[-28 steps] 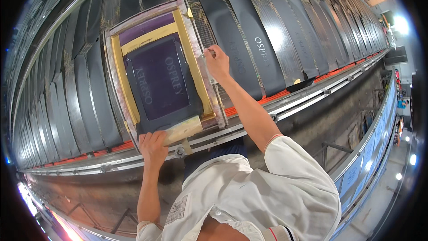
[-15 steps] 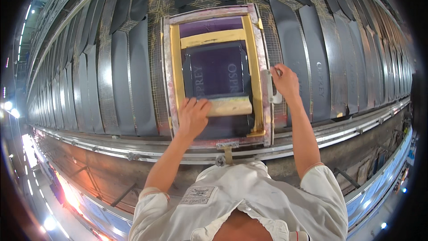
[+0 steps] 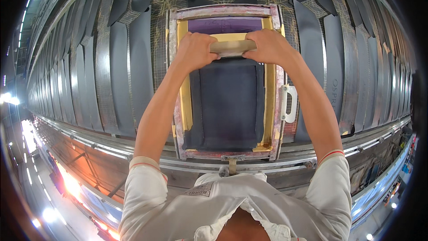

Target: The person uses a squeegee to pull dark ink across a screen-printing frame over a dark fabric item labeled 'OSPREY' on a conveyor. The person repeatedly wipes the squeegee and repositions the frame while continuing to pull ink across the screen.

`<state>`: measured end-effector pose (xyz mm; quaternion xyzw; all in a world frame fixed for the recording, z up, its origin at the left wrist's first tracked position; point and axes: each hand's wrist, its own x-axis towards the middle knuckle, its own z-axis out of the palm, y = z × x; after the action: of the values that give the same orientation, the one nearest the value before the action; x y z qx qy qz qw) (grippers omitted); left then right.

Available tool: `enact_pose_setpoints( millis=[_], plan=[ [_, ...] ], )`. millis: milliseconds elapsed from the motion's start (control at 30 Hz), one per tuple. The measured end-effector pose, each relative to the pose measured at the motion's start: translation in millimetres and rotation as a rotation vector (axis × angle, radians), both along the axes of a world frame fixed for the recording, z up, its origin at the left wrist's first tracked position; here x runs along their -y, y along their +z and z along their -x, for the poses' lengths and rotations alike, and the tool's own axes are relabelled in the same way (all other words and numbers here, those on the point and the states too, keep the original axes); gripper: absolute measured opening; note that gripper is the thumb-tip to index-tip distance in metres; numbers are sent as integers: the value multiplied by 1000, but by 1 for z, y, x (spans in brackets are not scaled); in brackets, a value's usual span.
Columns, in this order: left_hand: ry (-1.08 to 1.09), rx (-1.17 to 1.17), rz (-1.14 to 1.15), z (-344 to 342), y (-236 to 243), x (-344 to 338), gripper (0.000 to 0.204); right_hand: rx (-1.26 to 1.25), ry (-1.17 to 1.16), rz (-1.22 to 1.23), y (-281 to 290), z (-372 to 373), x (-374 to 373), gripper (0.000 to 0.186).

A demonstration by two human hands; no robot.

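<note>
Left hand [image 3: 195,50] curled tight on left end of one pale squeegee [image 3: 231,47], squeegee crosswise near top of one taped screen frame [image 3: 227,12], right hand [image 3: 270,47] clamped on squeegee's other end, hands apart, one white handle [image 3: 294,102] on frame's right rail

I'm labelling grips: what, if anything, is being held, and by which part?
A pale bar, by its two ends: the left hand grips its left end, the right hand its right.
</note>
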<state>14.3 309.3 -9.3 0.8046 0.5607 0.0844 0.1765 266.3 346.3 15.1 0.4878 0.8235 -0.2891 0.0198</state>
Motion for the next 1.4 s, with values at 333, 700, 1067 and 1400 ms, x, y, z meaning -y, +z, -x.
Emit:
enact_pose_setpoints(
  millis=[333,700,1067,1400],
  plan=[
    [-5,-34,67,-4,-1,106,28,5,4,-68,-27,2,107,19],
    [-60,122,-38,-4,-3,265,16,-75,88,-200,-24,-11,271,16],
    [-27,-4,-13,8,-2,-12,37,33,14,21,-20,8,-15,26],
    [40,-52,30,10,-12,5,44,45,-66,112,-17,21,8,25]
  ],
)
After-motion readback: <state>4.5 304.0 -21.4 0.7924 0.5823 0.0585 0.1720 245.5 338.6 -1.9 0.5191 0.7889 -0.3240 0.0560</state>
